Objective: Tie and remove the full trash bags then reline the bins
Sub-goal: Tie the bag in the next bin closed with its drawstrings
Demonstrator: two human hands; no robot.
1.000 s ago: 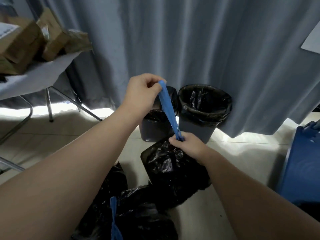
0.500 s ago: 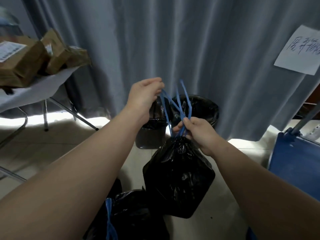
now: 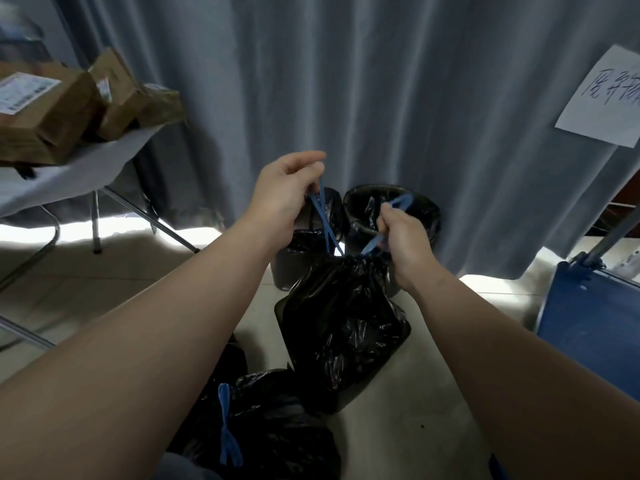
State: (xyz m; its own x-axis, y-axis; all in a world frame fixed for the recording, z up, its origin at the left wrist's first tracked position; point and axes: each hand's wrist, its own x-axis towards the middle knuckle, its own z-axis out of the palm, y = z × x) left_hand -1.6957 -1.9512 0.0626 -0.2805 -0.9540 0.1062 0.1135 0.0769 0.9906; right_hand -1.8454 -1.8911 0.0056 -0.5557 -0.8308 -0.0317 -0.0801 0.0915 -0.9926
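Left hand (image 3: 282, 199) and right hand (image 3: 405, 239) wider apart now, fingers (image 3: 306, 161) tight on two drawstrings (image 3: 325, 225) of one bag (image 3: 341, 323)

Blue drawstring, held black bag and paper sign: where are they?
blue drawstring (image 3: 326, 227), head view, its left strand.
held black bag (image 3: 341, 317), head view, its middle.
paper sign (image 3: 602, 98), head view, sheet's centre.
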